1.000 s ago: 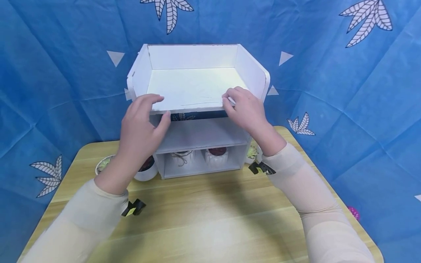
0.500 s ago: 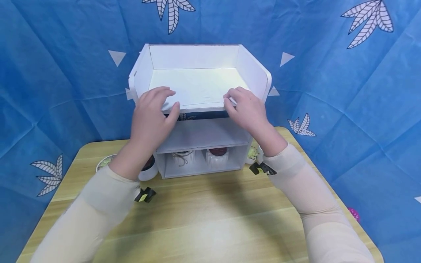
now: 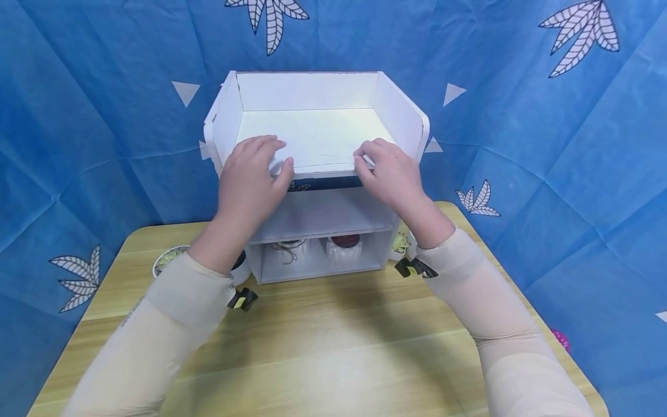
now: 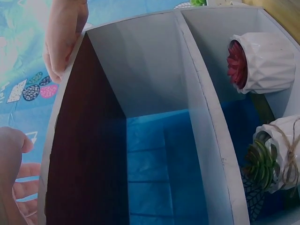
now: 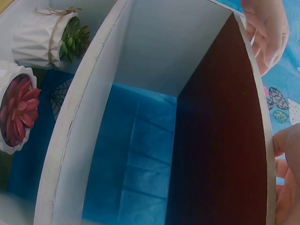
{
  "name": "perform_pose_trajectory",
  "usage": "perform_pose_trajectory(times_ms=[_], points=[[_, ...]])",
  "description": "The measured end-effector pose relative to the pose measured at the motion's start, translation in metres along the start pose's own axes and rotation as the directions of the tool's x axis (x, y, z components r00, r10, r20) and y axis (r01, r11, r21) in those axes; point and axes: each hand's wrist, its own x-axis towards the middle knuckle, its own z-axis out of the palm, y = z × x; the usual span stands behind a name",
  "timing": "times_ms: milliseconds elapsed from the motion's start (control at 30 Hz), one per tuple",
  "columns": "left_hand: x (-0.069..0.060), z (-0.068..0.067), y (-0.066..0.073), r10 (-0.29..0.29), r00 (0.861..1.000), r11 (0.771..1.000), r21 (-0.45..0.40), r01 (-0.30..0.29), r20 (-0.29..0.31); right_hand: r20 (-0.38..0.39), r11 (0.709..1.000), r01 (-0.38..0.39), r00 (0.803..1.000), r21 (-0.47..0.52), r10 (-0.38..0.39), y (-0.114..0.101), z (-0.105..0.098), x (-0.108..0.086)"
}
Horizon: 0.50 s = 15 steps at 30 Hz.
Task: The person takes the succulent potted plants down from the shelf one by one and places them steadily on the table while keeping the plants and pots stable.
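A white shelf unit (image 3: 333, 211) has a raised-sided top tray. At the front left of the top board, my left hand (image 3: 252, 179) has its fingers bent forward and its thumb apart, with a gap between them. My right hand (image 3: 393, 174) is at the board's front right, its fingers bent and nothing visible between them and the thumb. In the left wrist view, my left hand (image 4: 14, 178) is beside the board's edge; in the right wrist view, my right hand (image 5: 288, 173) is beside it too. Whether either hand presses the board, I cannot tell.
The lower compartment holds a white pot with a red succulent (image 4: 238, 66) and a twine-tied pot with a green succulent (image 4: 261, 161). Other potted plants stand beside the unit, one at left (image 3: 169, 258), one at right (image 3: 400, 243). Blue cloth (image 3: 104, 116) hangs behind the wooden table (image 3: 312, 347).
My left hand has moved right along the front of the top board, closer to the right hand. The right hand and the shelf unit have stayed nearly still.
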Motion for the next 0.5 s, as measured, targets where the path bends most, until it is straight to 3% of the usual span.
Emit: perform_pose_trajectory(times_ms=[500], points=[[0.0090, 0.0080, -0.0032, -0.034, 0.999, 0.997, 0.075, 0.033, 0.019, -0.005, 1.000, 0.002, 1.000, 0.000, -0.002, 0.0010, 0.0006, 0.0005]])
